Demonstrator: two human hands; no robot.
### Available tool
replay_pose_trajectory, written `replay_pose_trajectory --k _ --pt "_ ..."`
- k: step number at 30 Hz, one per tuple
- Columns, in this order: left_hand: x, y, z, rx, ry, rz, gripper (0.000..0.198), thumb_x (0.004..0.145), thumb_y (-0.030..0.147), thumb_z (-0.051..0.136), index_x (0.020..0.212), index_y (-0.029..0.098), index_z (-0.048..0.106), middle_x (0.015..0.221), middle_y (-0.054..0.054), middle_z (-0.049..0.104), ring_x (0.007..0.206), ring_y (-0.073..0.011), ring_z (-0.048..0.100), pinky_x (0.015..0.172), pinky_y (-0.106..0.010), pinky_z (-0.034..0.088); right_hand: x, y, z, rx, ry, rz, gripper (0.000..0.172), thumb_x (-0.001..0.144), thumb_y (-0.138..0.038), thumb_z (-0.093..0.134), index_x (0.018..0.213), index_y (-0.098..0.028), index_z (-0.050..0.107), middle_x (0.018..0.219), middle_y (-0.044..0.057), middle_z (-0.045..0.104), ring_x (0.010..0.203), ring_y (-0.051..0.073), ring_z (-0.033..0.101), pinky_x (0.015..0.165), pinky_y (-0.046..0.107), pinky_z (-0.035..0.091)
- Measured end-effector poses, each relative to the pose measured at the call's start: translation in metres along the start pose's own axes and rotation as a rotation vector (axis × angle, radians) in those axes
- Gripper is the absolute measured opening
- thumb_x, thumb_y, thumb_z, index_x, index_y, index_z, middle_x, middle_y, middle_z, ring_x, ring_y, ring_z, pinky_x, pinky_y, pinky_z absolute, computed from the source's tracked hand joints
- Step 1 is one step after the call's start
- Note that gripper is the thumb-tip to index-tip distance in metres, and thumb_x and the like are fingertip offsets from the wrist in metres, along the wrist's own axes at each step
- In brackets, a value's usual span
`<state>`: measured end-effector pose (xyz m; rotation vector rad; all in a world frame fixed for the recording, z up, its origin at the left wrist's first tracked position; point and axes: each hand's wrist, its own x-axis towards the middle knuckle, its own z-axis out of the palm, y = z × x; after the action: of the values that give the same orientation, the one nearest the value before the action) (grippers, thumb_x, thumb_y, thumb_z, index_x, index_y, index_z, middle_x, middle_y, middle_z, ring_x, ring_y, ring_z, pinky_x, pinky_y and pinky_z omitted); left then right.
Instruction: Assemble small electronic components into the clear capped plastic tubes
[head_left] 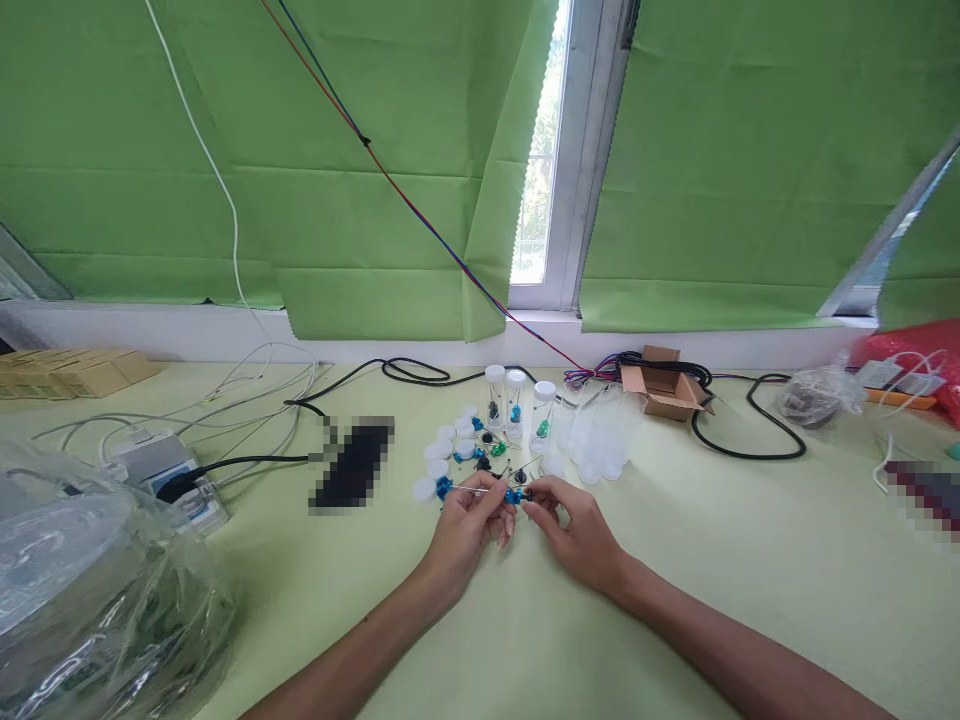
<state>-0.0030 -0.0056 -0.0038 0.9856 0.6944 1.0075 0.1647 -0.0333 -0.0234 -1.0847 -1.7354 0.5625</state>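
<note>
Both hands meet over the table in the middle of the head view. My left hand [471,525] is closed, its thumb and fingers pinching a small blue part [514,496] with a thin metal rod. On the right end of that part, my right hand [581,528] pinches a small black piece [528,494]; its exact kind is too small to tell. Just beyond the fingers lie loose blue, green [499,449] and black parts, some with thin pins. Several round white caps [439,450] lie left of them. Three clear capped vials [543,412] with small coloured parts inside stand behind.
Clear plastic tubes [600,440] lie right of the vials, near an open cardboard box [660,390]. Black cable [780,455] loops at the back right. To the left are a pixelated dark object [356,465], a power strip [187,490] and a clear plastic bag [112,590].
</note>
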Motion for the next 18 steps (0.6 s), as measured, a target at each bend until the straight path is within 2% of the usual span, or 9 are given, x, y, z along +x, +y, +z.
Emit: replay_pose_trajectory --k 4,9,13,15,17,18 --pt "-0.0008 0.0004 0.0006 0.009 -0.003 -0.011 0.032 0.078 0.041 0.073 0.075 0.016 0.054 0.062 0.000 0.063 0.050 -0.0092 0.055 0.044 -0.019 0.040 0.0009 -0.0016 -0.0004 -0.039 -0.017 0.011 0.018 0.096 -0.029 0.049 0.088 -0.018 0.061 0.074 0.001 0.062 0.065 0.014 0.054 0.060 0.024 0.042" --pt "-0.0024 0.0006 0.0025 0.025 -0.013 -0.023 0.032 0.079 0.042 0.072 0.075 0.016 0.053 0.060 0.000 0.062 0.049 -0.0088 0.054 0.045 -0.019 0.040 0.0028 0.0006 -0.0002 -0.084 -0.033 -0.008 0.036 0.100 -0.031 0.040 0.068 -0.019 0.053 0.063 -0.001 0.055 0.059 0.013 0.049 0.060 0.025 0.038" --pt "-0.0012 -0.0011 0.0015 0.019 -0.025 -0.021 0.033 0.079 0.042 0.072 0.074 0.016 0.053 0.060 0.000 0.062 0.049 -0.0089 0.054 0.044 -0.019 0.040 0.0029 0.0015 -0.0002 -0.088 -0.045 0.008 0.044 0.101 -0.032 0.034 0.062 -0.019 0.049 0.060 -0.001 0.054 0.058 0.012 0.050 0.061 0.025 0.038" --pt "-0.0005 -0.0015 0.0007 0.010 -0.017 -0.020 0.032 0.079 0.041 0.073 0.074 0.016 0.053 0.061 0.000 0.063 0.049 -0.0088 0.054 0.044 -0.018 0.040 0.0023 0.0004 -0.0004 -0.066 -0.033 0.019 0.038 0.100 -0.032 0.038 0.069 -0.019 0.055 0.065 0.000 0.059 0.061 0.013 0.053 0.062 0.025 0.040" --pt "0.0001 -0.0015 0.0000 -0.007 -0.009 -0.011 0.031 0.079 0.041 0.073 0.074 0.016 0.054 0.061 0.000 0.063 0.049 -0.0088 0.054 0.044 -0.018 0.040 0.0018 -0.0008 -0.0005 -0.029 0.002 0.024 0.019 0.096 -0.032 0.049 0.089 -0.019 0.060 0.074 0.002 0.063 0.066 0.014 0.056 0.063 0.026 0.043" --pt "0.0003 -0.0013 -0.0002 -0.018 -0.006 -0.005 0.031 0.079 0.040 0.073 0.074 0.016 0.055 0.062 0.000 0.063 0.049 -0.0087 0.054 0.043 -0.018 0.040 0.0016 -0.0013 -0.0004 -0.011 0.021 0.020 0.015 0.094 -0.031 0.054 0.099 -0.018 0.059 0.080 0.002 0.065 0.067 0.014 0.057 0.063 0.026 0.045"
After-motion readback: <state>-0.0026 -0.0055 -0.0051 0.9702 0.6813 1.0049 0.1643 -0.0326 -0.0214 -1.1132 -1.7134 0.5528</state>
